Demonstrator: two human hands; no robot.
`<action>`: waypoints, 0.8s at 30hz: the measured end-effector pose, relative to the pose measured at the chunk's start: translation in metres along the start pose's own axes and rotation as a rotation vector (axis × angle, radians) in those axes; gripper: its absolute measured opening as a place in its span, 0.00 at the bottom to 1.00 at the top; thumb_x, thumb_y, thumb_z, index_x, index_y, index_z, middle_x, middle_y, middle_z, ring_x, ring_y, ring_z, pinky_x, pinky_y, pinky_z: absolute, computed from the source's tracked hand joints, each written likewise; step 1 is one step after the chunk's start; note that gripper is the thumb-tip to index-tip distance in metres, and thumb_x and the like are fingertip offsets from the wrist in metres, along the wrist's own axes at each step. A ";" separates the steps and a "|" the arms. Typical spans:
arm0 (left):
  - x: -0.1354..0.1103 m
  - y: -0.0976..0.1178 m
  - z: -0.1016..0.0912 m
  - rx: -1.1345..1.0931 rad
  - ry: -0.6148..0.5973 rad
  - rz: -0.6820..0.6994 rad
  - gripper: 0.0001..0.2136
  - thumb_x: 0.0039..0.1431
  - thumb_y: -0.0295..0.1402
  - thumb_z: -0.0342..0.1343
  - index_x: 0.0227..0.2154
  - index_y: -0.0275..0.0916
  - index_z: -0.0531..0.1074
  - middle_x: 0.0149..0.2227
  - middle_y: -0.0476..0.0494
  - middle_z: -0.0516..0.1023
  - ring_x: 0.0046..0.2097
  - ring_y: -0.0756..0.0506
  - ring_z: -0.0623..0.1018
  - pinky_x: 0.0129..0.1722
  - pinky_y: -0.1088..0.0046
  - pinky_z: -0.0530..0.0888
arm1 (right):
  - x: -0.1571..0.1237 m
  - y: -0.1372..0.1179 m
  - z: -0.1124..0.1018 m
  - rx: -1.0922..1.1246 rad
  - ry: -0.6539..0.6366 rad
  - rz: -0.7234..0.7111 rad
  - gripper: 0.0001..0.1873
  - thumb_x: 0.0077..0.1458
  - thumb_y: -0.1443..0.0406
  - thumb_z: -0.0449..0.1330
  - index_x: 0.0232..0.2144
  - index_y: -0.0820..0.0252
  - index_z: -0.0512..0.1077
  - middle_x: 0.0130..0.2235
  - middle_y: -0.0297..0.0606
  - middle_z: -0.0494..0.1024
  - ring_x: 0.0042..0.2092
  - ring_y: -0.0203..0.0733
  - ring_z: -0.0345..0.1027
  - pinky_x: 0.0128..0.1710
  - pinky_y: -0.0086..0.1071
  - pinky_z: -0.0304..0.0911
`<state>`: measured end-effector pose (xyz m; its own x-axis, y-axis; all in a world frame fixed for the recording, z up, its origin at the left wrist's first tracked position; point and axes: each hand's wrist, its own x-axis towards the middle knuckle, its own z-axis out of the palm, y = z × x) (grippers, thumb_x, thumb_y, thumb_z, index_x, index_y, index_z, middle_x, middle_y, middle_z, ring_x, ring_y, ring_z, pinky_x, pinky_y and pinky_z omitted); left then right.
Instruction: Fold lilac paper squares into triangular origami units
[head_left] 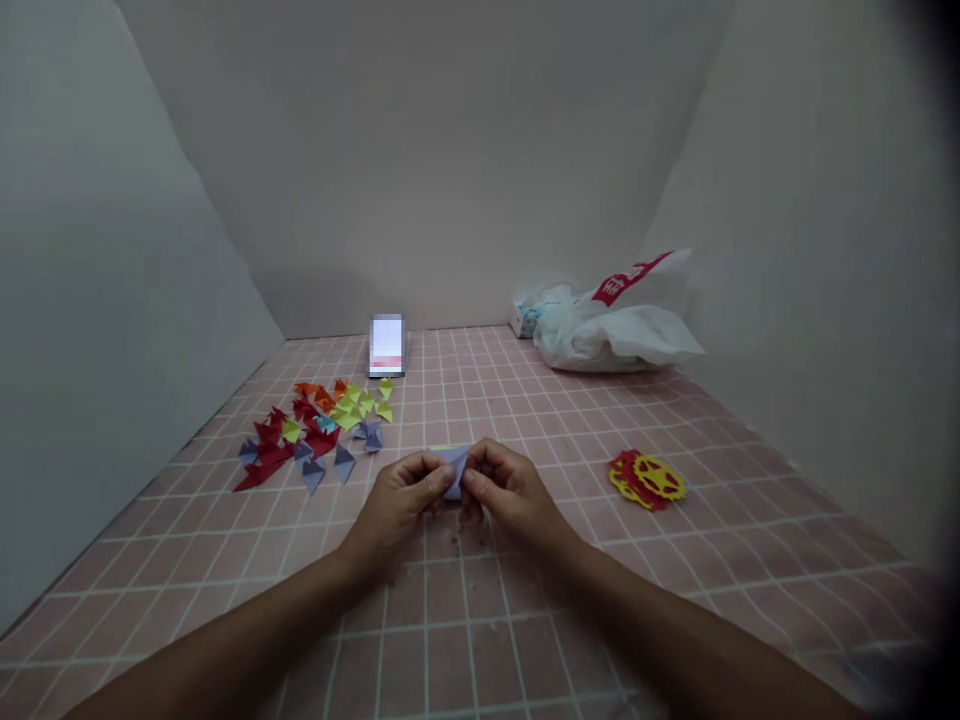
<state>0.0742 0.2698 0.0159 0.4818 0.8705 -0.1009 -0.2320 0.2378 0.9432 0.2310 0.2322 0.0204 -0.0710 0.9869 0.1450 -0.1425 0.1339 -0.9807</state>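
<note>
Both hands meet over the middle of the pink checked table (480, 620). My left hand (401, 500) and my right hand (510, 490) pinch a small folded piece of purple paper (454, 465) between thumbs and fingertips. A sliver of yellow-green paper (442, 448) shows just behind it. To the left lies a pile of folded paper triangles (319, 425) in red, orange, yellow-green and purple.
A phone (387, 346) stands at the back of the table. A white plastic bag (615, 325) with red print lies at the back right, a small printed packet (525, 318) beside it. Red and yellow paper cut-outs (646, 478) lie to the right. Grey walls close in on three sides.
</note>
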 end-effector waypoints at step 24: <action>-0.006 0.021 0.004 0.436 -0.118 0.115 0.15 0.60 0.43 0.55 0.24 0.38 0.66 0.19 0.54 0.64 0.22 0.52 0.63 0.24 0.75 0.61 | -0.004 -0.005 0.001 -0.028 -0.015 0.004 0.08 0.56 0.61 0.59 0.28 0.59 0.66 0.22 0.28 0.69 0.20 0.31 0.63 0.20 0.26 0.60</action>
<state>0.0695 0.2679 0.0379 0.5727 0.8194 0.0250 0.0749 -0.0826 0.9938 0.2312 0.2272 0.0245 -0.0860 0.9861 0.1424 -0.1148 0.1321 -0.9846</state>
